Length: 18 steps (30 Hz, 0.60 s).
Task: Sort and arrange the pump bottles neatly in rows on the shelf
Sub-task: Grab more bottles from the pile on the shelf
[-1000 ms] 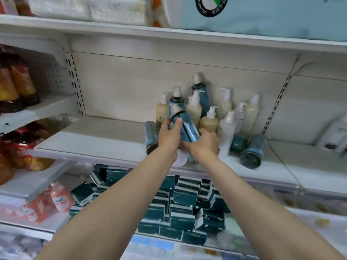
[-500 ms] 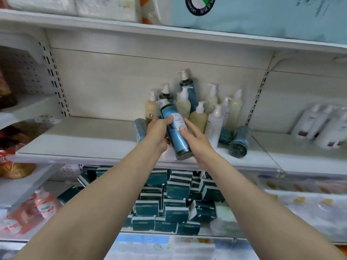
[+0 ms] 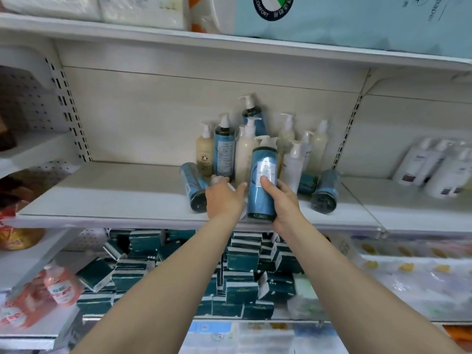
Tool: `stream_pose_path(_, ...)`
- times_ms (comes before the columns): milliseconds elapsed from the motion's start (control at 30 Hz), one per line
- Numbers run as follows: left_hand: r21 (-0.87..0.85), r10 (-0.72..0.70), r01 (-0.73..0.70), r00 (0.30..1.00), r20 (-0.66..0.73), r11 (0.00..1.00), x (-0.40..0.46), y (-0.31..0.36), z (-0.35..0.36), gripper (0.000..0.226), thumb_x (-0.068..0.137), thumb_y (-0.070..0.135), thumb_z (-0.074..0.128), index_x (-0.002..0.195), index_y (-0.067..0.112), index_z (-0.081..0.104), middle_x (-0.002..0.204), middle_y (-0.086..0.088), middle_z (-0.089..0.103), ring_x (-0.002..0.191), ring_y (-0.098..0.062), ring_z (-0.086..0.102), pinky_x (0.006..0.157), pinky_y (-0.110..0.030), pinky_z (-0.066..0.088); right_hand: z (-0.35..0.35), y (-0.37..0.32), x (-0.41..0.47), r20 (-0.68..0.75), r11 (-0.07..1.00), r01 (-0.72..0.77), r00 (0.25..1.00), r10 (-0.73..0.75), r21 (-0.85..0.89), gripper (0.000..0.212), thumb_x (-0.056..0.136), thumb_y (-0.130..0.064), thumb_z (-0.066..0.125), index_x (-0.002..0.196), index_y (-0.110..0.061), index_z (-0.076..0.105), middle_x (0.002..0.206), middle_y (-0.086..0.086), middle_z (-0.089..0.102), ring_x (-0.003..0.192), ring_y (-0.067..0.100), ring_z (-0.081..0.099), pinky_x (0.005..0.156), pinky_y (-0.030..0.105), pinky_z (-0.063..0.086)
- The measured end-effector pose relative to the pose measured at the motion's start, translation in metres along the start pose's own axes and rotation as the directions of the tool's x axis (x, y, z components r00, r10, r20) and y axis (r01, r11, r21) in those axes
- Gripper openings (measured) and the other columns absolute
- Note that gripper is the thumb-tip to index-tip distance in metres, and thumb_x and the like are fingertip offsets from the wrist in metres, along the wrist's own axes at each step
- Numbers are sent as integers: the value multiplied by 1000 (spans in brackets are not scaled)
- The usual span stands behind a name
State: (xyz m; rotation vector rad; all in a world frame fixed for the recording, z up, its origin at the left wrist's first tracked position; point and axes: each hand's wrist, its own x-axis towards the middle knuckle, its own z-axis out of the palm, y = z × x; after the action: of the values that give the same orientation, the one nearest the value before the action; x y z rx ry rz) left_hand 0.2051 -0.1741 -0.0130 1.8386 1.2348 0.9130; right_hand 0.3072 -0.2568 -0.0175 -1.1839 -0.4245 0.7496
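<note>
Teal boxes (image 3: pixel 240 261) piled below — orange pouches (image 3: pixel 61 287) lower left.

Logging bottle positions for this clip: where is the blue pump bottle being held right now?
In the head view, centre: the right hand grips the blue pump bottle upright at the white shelf's front edge, before the bottle cluster.

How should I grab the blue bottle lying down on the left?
Take the lying blue plastic pump bottle around its round middle, coming from above. Its dark base faces the shelf's front edge, and the left side is free; the left hand is close on its right.
</note>
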Motion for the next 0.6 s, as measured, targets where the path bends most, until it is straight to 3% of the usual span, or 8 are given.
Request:
stream_pose_path(133, 134, -31, 30, 1000, 5, 990, 5, 8, 10, 68, 91, 52, 63, 139, 8, 47, 143, -9, 47, 130, -30, 44, 96, -46, 46, -4, 1, 1, -24, 999, 31, 999, -31, 19, 49, 82, -25, 82, 127, -15, 65, 113, 10, 75, 102, 29, 72, 88, 47, 60)
stream_pose_path(233, 239, -91, 75, 994, 57, 968, 7, 15, 14, 87, 88, 53, 66, 149, 4, 28, 154, -11, 32, 139, -31, 31, 102, -47, 42, -10, 1, 0, -55, 999, 34, 998, -32, 30, 53, 79, -26, 84, 127, -14, 64, 112, 11, 75, 103, 30, 72, 88, 48, 60)
stream_pose_path(367, 240, -206, 187, 977, 54, 953, 7, 21, 22, 108, 84, 44, 75, 154, 1, 6, 161, -16, 16, 145, -32, 23, 110, -46, 36, -21, 1, -1, -72, 999, 32, 997, -29, 39, 61, 77, -27, 86, 131, -14, 62, 116, 12, 73, 103, 30, 73, 90, 52, 59)
stream_pose_path(500, 159, -294, 280, 953, 70, 947, 10, 19, 21, 95, 83, 30, 74, 152, 1, 15, 152, -18, 35, 133, -34, 45, 102, -41, 44, -33, -7, -3, -63, 998, 44, 997, -41, 49, 53, 81, -24, 82, 130, -15, 63, 116, 10, 74, 102, 27, 73, 84, 43, 61)
stream_pose_path(600, 38, -352, 350, 933, 73, 936, 16, 17, 8, 81, 81, 30, 75, 145, 3, 34, 140, -15, 48, 121, -32, 55, 94, -37, 48, -41, -11, -4, -44, 998, 44, 998, -42, 52, 53, 81, -24, 82, 130, -14, 63, 115, 9, 74, 100, 26, 72, 83, 42, 61)
